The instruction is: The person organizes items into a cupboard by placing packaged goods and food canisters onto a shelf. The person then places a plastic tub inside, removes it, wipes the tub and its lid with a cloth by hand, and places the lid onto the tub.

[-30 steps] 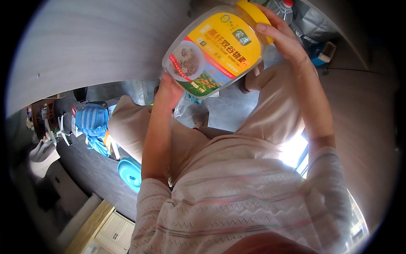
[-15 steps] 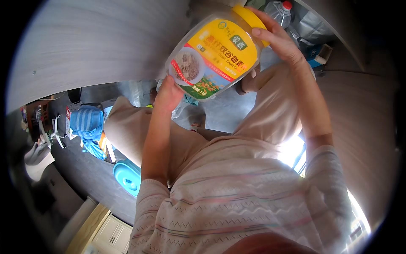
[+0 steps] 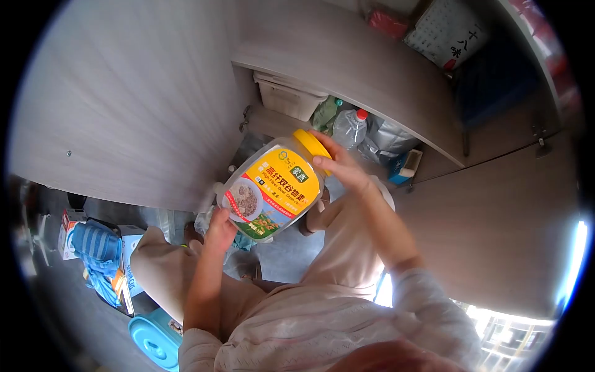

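A clear plastic jar with a yellow screw lid and a yellow cereal label is held tilted in front of my knees, its lid end up and to the right. My right hand is closed around the lid end, thumb on the near side. At the lower left corner of the jar, my left hand grips the base. The label, printed with a bowl of grain, faces up toward me. Fingers behind the jar are hidden.
An open cabinet has a shelf board. Below it are a white bin, a red-capped bottle and a blue box. A cabinet door stands at left. A blue cloth and a turquoise lidded bucket are at lower left.
The view has swung up toward the cabinet, bringing its shelves into sight. The jar appears lower and further left, still in both hands.
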Action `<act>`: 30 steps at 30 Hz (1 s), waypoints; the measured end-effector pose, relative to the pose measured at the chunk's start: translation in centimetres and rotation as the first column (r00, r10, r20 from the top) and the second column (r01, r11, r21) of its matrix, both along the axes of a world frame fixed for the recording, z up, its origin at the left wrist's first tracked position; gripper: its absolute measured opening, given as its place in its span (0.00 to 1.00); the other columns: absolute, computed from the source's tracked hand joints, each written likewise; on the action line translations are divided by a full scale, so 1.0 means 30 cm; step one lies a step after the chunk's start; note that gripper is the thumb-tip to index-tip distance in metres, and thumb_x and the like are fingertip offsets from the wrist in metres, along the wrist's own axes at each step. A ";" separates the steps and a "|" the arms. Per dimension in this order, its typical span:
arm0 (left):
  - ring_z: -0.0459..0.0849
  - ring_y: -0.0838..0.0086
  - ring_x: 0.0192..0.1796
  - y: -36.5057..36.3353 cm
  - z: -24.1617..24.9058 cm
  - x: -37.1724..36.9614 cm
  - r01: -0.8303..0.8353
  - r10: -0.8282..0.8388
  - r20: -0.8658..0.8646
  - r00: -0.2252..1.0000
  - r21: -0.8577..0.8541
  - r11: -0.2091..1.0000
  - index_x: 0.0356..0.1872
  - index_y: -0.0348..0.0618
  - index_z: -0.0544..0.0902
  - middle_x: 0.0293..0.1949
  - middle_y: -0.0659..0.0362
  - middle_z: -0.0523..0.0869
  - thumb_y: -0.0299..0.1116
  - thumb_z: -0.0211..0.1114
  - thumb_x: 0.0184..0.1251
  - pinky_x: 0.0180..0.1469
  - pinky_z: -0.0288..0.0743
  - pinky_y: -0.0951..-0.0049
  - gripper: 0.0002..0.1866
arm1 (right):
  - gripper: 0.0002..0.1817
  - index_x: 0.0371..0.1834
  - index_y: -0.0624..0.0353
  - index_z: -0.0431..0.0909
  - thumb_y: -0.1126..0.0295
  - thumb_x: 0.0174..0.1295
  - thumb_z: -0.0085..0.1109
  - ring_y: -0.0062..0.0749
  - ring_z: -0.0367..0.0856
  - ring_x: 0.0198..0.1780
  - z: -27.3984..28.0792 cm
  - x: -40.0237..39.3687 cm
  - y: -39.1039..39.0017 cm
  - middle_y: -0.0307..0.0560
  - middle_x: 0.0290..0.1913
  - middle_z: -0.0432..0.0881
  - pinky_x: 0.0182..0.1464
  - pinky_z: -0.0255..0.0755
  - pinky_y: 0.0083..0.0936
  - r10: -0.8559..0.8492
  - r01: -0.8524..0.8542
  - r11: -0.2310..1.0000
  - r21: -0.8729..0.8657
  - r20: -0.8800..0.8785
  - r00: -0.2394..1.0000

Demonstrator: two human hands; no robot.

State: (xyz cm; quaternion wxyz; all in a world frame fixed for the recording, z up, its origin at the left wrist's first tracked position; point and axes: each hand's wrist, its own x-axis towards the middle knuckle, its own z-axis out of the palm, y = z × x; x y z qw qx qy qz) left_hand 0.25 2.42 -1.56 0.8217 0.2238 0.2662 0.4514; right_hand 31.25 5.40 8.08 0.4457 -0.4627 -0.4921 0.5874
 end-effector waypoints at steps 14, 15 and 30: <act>0.69 0.70 0.59 0.003 0.004 -0.009 0.034 -0.034 -0.006 0.999 -0.007 0.999 0.60 0.42 0.63 0.56 0.59 0.71 0.43 0.65 0.52 0.60 0.63 0.66 0.35 | 0.49 0.67 0.61 0.49 0.48 0.47 0.62 0.37 0.55 0.66 0.009 0.014 0.008 0.52 0.64 0.58 0.65 0.48 0.27 0.072 -0.071 0.997 -0.014 0.118 0.990; 0.69 0.70 0.59 0.005 -0.003 -0.012 0.038 -0.038 -0.012 0.999 -0.010 0.999 0.60 0.42 0.63 0.56 0.59 0.71 0.43 0.65 0.52 0.60 0.63 0.66 0.35 | 0.49 0.67 0.61 0.49 0.48 0.47 0.62 0.37 0.55 0.66 0.011 0.014 0.006 0.52 0.64 0.58 0.65 0.48 0.27 0.069 -0.068 0.998 -0.012 0.117 0.991; 0.70 0.69 0.58 0.015 0.056 -0.003 0.051 -0.047 -0.078 0.996 0.046 0.998 0.61 0.40 0.61 0.55 0.58 0.71 0.44 0.70 0.46 0.60 0.63 0.67 0.41 | 0.56 0.68 0.59 0.46 0.44 0.41 0.67 0.39 0.59 0.63 0.002 0.041 0.011 0.52 0.62 0.61 0.58 0.61 0.30 0.114 -0.099 0.989 -0.111 0.145 0.983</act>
